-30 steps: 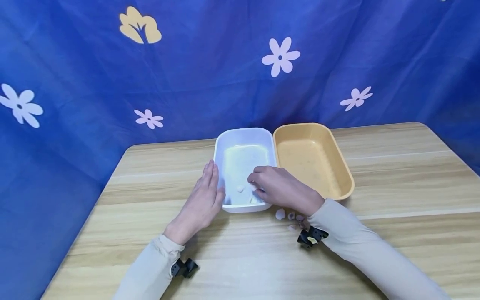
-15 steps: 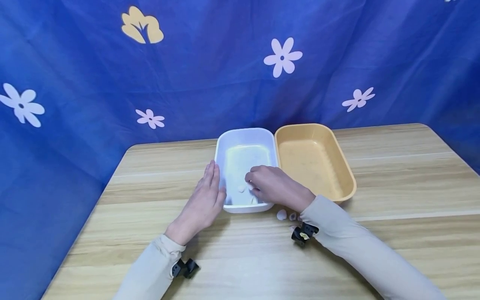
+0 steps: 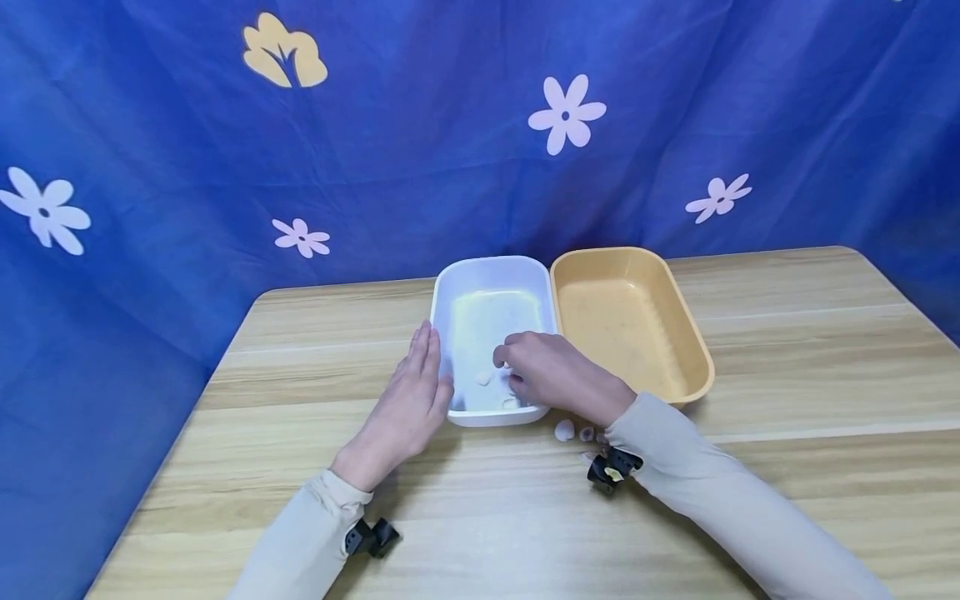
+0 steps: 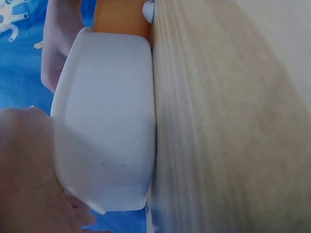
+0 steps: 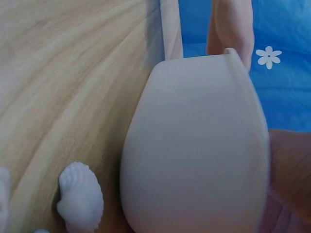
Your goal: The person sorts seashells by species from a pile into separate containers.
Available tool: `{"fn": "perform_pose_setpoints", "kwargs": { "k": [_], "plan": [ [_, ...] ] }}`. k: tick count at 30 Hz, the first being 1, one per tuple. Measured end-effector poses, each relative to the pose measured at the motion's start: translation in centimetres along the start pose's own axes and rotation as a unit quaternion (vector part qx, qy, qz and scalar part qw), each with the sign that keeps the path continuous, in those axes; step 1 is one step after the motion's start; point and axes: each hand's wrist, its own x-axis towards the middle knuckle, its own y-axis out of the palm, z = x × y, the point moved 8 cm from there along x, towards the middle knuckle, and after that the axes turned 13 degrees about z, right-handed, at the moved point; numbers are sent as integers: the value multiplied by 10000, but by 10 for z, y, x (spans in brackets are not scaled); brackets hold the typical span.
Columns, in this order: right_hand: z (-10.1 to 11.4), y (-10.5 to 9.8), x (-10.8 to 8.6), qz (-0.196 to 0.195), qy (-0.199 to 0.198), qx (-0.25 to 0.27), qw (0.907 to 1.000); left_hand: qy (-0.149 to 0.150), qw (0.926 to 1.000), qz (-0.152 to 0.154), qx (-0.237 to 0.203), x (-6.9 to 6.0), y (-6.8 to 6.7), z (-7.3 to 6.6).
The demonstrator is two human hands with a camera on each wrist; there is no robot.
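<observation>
A white plastic tub [image 3: 491, 419] stands on the table with a few small white seashells [image 3: 483, 378] near its front end. My left hand [image 3: 405, 408] rests against the tub's left rim with its fingers straight. My right hand [image 3: 558, 375] reaches over the right rim into the tub, fingers bent downward, with thumb and forefinger apart above the shells. Whether a shell lies between its fingertips is hard to tell. Both wrist views show mostly the tub's outer wall [image 4: 107, 116]; the right fingertips are hidden behind it in the right wrist view.
An orange-yellow tub [image 3: 693, 358] stands against the white tub's right side. Several more shells lie on the wooden table [image 3: 487, 517] in front of the tubs, including a white ribbed shell [image 5: 81, 196], partly beneath my right wrist. A blue flowered curtain [image 3: 420, 167] hangs behind.
My right hand has made small shifts inside the white tub, and a gap now shows between its thumb and forefinger. The left hand has stayed at the rim.
</observation>
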Motion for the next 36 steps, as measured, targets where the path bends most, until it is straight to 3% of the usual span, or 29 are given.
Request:
{"fn": "perform_pose_setpoints", "kwargs": {
  "k": [14, 20, 28, 36],
  "plan": [
    [4, -28, -46, -916, -337, 60, 9952, 36, 10000, -37, -24, 0, 0, -1],
    [14, -33, -67, -1226, -728, 28, 9898, 20, 10000, -29, -33, 0, 1, 0],
    [20, -28, -90, -1711, -1183, 27, 9781, 21, 10000, -27, -16, 0, -1, 0],
    [17, -13, -103, -1715, -1386, 151, 9753, 15, 10000, -36, -34, 0, -2, 0]
  ]
}}
